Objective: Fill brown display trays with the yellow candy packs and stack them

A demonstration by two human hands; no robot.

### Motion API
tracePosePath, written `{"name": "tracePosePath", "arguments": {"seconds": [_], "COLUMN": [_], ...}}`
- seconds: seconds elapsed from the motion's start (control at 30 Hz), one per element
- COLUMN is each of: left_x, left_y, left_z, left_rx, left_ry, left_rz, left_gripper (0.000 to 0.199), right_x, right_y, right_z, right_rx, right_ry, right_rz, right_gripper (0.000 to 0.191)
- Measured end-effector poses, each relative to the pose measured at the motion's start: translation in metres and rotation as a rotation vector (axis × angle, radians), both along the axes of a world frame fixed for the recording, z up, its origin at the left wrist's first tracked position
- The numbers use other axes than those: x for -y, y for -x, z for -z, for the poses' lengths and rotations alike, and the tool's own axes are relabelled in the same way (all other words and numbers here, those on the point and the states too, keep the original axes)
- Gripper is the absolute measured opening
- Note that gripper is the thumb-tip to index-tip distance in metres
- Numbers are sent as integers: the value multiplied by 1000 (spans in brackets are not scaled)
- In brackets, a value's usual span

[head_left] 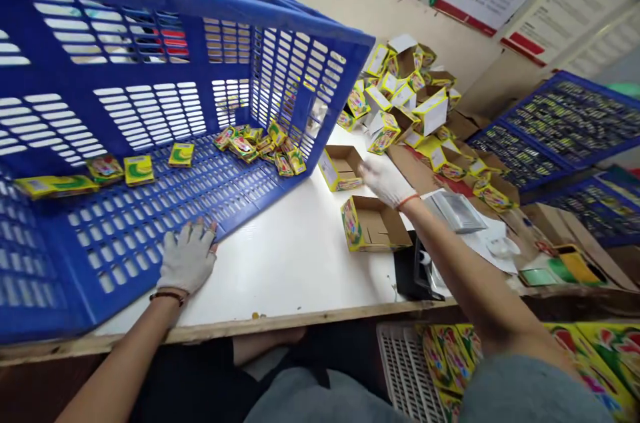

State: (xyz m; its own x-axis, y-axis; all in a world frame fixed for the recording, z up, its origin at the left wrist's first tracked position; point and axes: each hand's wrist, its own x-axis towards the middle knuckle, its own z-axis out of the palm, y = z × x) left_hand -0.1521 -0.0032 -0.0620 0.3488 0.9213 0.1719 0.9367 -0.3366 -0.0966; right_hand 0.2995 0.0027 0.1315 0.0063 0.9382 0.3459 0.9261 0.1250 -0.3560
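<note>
My left hand, in a white glove with bare fingertips, lies flat with its fingers out on the lower edge of a tipped blue plastic crate. Inside the crate are small yellow-green packs, several bunched at the far end. My right hand, also gloved, has its fingers closed at the right side of an open yellow cardboard box; the fingertips are partly hidden. Just in front of it stands a second open box, brown inside with a printed yellow outside. Both boxes appear to have nothing inside.
A heap of open yellow boxes fills the table's back right. Clear plastic pieces and a black holder lie right of my right hand. Dark blue crates stand far right. Below the table edge sits a white crate with printed boxes.
</note>
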Motion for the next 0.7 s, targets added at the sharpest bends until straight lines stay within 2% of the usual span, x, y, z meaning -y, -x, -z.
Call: {"name": "tracePosePath", "arguments": {"seconds": [0.1,0.2,0.27,0.33,0.37,0.43,0.5,0.57,0.6,0.63,0.7], "left_x": [2,3,4,8,12,26,45,66,75,82,87], "left_y": [-3,-6,-8,-8,-7,-4,-3,-4,-6,-9,-15], "left_z": [4,0,-3,-5,-6,-6,-6,-7,-9,-11,-15], "left_rx": [19,36,64,134,191,331,462,523,516,487,370], "left_ry": [-19,-5,14,50,69,108,149,166,161,147,128], "left_rz": [2,-34,-55,-102,-137,-208,-247,-242,-231,-220,-214], "left_gripper": [55,54,52,51,51,52,52,50,49,49,53], "right_x": [45,72,80,78,73,55,31,8,-3,-12,-28], "right_y": [-17,7,31,51,58,72,89,117,135,155,197], "right_z": [66,116,131,123,108,60,-7,-79,-111,-139,-178], "right_rx": [-35,-86,-114,-164,-194,-235,-166,-37,11,68,213], "right_ry": [323,479,515,447,345,-2,-449,-734,-793,-788,-662], "right_rz": [82,37,-39,-160,-236,-395,-498,-585,-614,-645,-679], "right_gripper": [17,11,15,24,32,47,55,60,63,68,68]}}
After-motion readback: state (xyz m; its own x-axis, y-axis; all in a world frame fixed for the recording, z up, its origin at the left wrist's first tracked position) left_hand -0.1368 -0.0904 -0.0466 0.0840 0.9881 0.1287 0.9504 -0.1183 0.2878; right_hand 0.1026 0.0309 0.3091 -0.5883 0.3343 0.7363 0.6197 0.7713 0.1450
